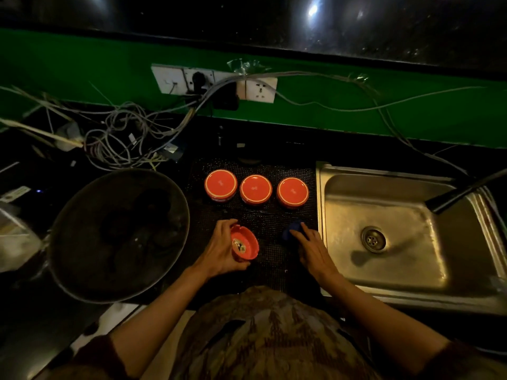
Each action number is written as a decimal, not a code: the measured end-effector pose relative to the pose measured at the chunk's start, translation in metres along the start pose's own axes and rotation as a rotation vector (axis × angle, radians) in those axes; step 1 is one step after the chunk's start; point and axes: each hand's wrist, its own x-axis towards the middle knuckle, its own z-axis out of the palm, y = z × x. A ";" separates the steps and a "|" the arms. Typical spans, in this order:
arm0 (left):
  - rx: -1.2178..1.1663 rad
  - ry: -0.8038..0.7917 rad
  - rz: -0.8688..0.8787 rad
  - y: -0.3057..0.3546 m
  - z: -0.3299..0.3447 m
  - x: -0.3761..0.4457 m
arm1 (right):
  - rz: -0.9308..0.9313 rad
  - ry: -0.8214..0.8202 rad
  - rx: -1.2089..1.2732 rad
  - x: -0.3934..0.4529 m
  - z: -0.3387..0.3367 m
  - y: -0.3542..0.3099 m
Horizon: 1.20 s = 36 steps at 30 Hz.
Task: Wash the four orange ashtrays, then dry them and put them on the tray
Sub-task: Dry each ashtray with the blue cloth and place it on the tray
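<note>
Low in the middle of the frame, the left hand (219,249) curls round an orange ashtray (244,246), tilted so its inside faces up and right — fingers over the far rim, thumb at the near side. Just right of it, the right hand (312,249) lies with fingers stretched fairly straight, their tips touching a small blue thing (292,231) on the dark mat (269,218); I cannot tell what it is. Three more ashtrays (255,190) sit upside down in a row above, between the big round tray (118,234) at left and the steel sink (397,231) at right.
</note>
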 end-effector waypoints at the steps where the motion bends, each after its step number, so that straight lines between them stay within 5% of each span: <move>1: 0.015 -0.016 -0.014 -0.005 0.000 -0.002 | 0.015 0.005 0.005 0.002 -0.004 -0.005; 13: -0.102 0.109 -0.051 0.007 0.041 0.016 | -0.010 0.137 0.412 0.015 -0.036 -0.064; 26: -0.012 -0.199 0.148 -0.036 0.005 0.039 | -0.242 -0.199 -0.209 0.035 0.003 -0.115; 36: 0.150 -0.335 0.261 -0.021 0.002 0.071 | -0.458 -0.244 -0.199 0.046 -0.003 -0.115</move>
